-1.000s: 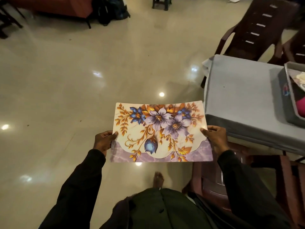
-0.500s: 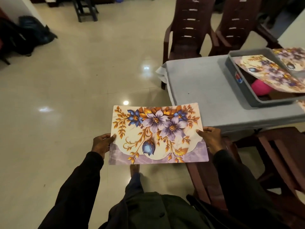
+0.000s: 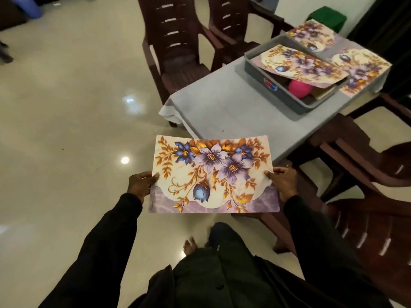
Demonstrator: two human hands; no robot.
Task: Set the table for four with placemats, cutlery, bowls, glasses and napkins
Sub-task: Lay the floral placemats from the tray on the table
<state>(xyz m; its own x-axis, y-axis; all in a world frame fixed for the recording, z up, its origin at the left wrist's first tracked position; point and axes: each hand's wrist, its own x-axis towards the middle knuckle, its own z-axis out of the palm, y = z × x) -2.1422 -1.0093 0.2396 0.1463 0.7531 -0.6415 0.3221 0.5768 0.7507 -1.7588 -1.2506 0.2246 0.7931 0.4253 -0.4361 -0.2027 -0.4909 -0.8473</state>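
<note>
**Placemat held in both hands by the tabletop**

Grey bin point(image 3: 278, 91), upper right, holds a pink round item point(image 3: 299, 87). A floral mat point(image 3: 300, 65) lies across its rim. Left hand point(image 3: 140, 184) and right hand point(image 3: 283, 182) pinch the short edges of the placemat point(image 3: 211, 174), centre frame, at the near edge of the tabletop point(image 3: 233, 107). Grip is unchanged from earlier; the view has swung, now showing more laid mats point(image 3: 360, 70). Glossy floor point(image 3: 66, 107), brown chairs point(image 3: 173, 47).

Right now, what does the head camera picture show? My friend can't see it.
A person holds a flowered placemat by its short edges, left hand and right hand, near a grey-covered table. On the table sits a grey tray with another placemat lying across it, and two more placemats beyond. Dark brown chairs stand around.
</note>
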